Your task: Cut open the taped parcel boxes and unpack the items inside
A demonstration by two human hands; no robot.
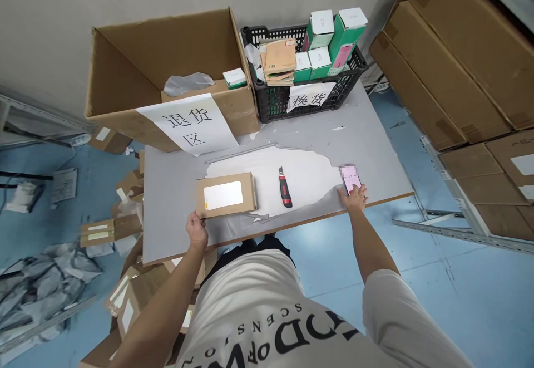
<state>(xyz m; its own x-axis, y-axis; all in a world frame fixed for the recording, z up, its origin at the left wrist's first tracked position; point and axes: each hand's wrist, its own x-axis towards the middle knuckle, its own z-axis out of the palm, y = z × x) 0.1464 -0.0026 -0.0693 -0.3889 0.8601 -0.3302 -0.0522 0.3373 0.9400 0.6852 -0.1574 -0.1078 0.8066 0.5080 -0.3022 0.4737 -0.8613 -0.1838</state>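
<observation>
A small brown cardboard box with a white label lies on the table's left half. My left hand is closed at its near left corner, fingers curled against the edge. To the right, a phone with a pink lit screen lies flat on the table. My right hand rests over its lower end, thumb and fingers spread, touching it. Between the hands lies a red and black utility knife, apart from both.
A large open carton with a paper sign and a black crate of green-white boxes and brown packets stand at the table's back. Big cartons are stacked on the right. Loose boxes lie on the floor left.
</observation>
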